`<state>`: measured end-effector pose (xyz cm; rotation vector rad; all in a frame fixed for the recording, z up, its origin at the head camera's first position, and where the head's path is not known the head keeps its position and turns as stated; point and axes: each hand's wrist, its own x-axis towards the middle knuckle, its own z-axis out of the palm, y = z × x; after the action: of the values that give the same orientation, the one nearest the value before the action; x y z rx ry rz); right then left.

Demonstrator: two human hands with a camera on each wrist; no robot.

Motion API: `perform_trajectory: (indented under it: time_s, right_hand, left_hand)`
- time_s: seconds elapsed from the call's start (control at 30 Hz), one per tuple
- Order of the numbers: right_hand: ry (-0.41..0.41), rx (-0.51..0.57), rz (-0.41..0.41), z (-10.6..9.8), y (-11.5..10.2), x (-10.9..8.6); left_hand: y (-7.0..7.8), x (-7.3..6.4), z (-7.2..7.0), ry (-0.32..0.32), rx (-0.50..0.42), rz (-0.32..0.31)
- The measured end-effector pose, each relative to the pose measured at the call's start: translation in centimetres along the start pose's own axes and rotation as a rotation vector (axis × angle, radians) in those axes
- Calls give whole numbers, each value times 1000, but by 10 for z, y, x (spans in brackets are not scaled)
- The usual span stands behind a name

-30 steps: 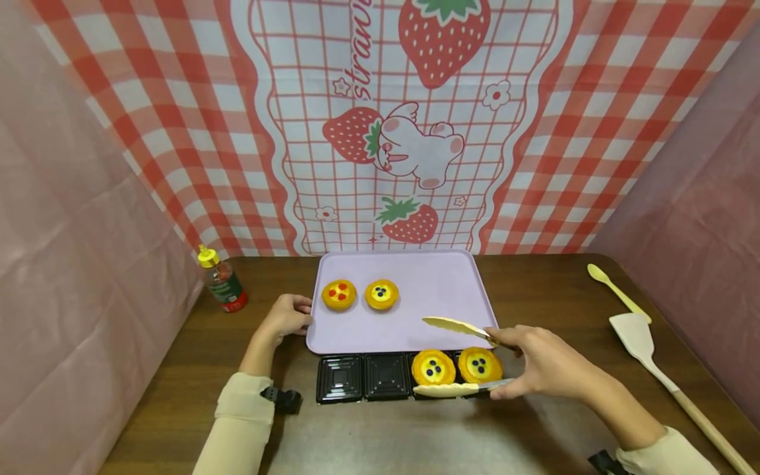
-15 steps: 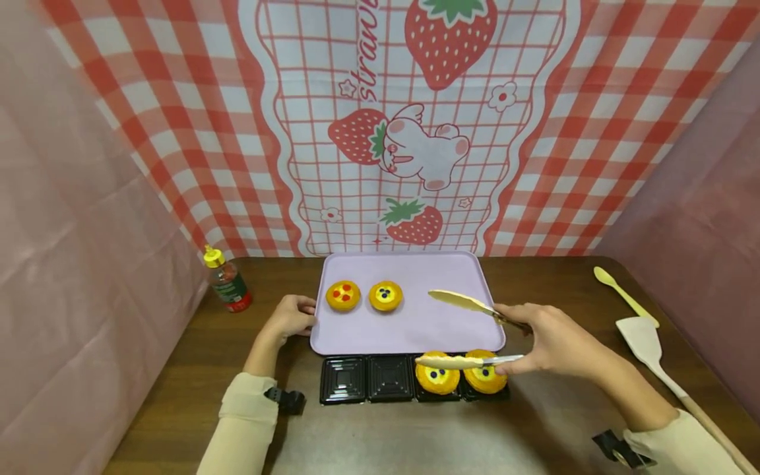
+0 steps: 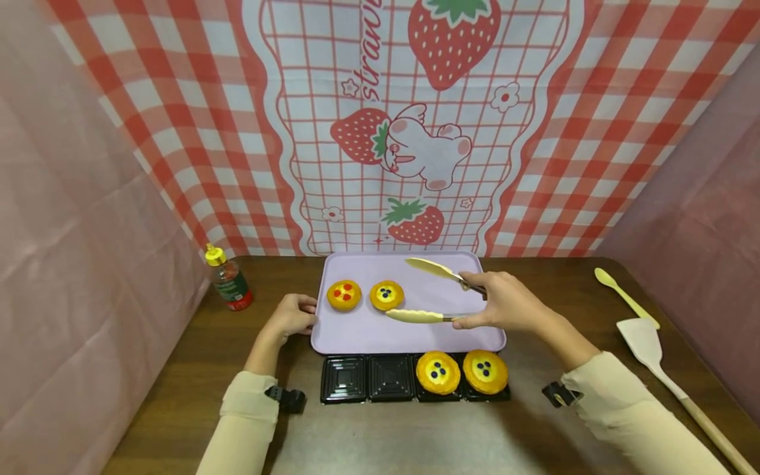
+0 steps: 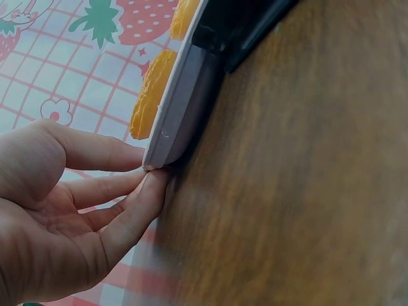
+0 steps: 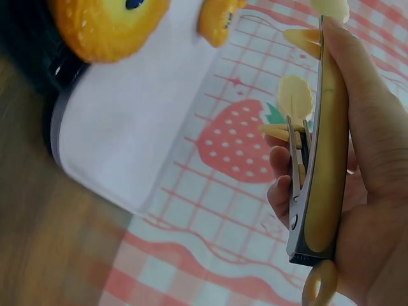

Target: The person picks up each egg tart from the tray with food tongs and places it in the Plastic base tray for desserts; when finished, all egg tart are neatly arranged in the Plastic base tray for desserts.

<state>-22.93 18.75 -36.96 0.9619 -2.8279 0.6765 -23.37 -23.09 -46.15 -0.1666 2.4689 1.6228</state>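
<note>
Your left hand (image 3: pixel 293 315) pinches the tray (image 3: pixel 356 338); your right hand (image 3: pixel 501 302) grips spread tongs (image 3: pixel 417 316); on the tray between your hands, the blue-dotted tart (image 3: pixel 386 295) sits near their tips; off-centre closing could tip it.

A lilac tray (image 3: pixel 350 335) and a black sectioned container (image 3: pixel 390 377) lie on the brown table (image 3: pixel 368 435). A bottle (image 3: pixel 232 285) stands left; a spoon (image 3: pixel 626 297) and spatula (image 3: pixel 687 406) lie right.

The tray (image 3: pixel 445 335) is looking smooth, matt and plastic; the containers (image 3: pixel 345 379) are gleaming like glossy plastic. The tongs (image 5: pixel 327 159) are showing smooth metal, the bench (image 3: pixel 552 274) wood grain, the curtain (image 3: pixel 89 264) creased cloth.
</note>
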Motion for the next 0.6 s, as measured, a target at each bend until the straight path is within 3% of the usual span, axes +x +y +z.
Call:
perform_trajectory:
  time_s: [0.33,0.6]
  right_hand:
    - [-81,-67,74,23,6,32]
    - [-163,-65,65,42,2,49]
  left_hand:
    - [0,2,3,-14,-8,8]
    - [-1,1,1,-4,-16,10]
